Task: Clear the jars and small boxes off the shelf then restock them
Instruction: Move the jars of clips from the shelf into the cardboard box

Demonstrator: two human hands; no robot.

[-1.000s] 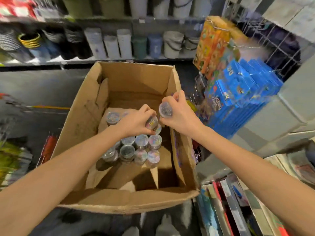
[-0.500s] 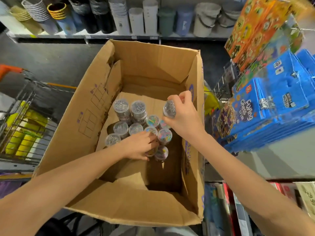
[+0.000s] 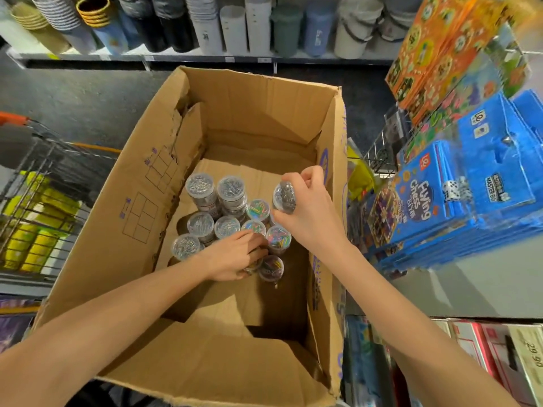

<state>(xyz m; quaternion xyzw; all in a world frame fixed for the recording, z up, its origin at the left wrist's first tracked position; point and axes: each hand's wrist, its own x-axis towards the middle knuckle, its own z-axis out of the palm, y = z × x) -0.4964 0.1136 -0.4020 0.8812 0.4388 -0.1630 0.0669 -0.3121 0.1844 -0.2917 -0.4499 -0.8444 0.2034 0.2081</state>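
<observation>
A large open cardboard box fills the middle of the head view. Several small clear jars of paper clips and pins stand in a cluster on its floor. My left hand is low inside the box, its fingers curled round a jar at the near edge of the cluster. My right hand hovers higher, by the box's right wall, gripping a clear jar of silver clips tilted on its side. Another jar stands just right of my left hand.
Blue board-game boxes and orange boxes hang on the rack to the right. A wire shopping cart with yellow items stands left. Bins and baskets line the far shelf across the dark aisle floor. Boxed goods lie at lower right.
My left hand went down from above the jars to the near edge of the cluster and stays there. My right hand keeps its jar near the right wall, barely moving. The camera tipped downward.
</observation>
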